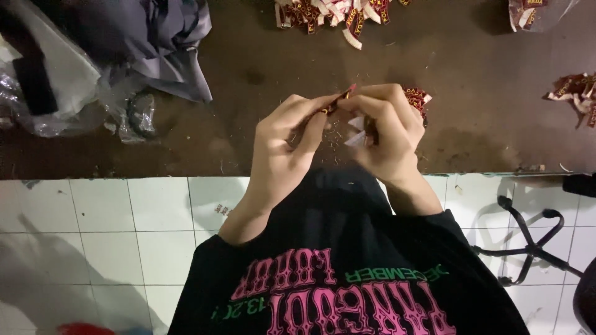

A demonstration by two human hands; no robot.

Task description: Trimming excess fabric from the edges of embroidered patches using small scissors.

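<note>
both hands meet over the brown table (484, 124) — left hand (282, 149) and right hand (385, 133) pinching one small red label (338, 99) between fingertips, more labels (417, 98) seemingly tucked under the right — a label pile (332, 13) farther back.

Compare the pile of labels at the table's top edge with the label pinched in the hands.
The pile of labels lies loose on the table; the pinched label is held above it by the left hand and right hand. The pile is many pieces; the pinched label is one. Both are red and white.
</note>
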